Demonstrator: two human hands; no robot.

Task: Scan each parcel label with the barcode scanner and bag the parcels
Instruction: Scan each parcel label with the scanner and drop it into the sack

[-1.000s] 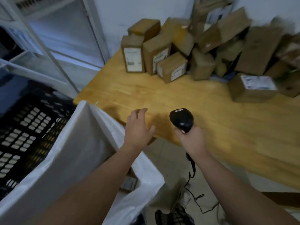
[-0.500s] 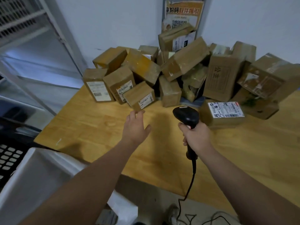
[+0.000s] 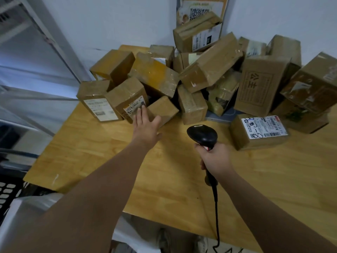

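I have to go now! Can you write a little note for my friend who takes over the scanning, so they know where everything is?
Left hand: open, holding nothing, fingertips at the front boxes of the parcel pile.
Right hand: grips the barcode scanner, aimed toward the pile.
The pile sits at the far side of the wooden table; the white bag is by the near left corner.
Done: cannot tell, since the bag's inside is hidden.
Left: scan and bag the pile.

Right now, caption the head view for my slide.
Left hand reaches toward a labelled parcel while right hand grips the barcode scanner.
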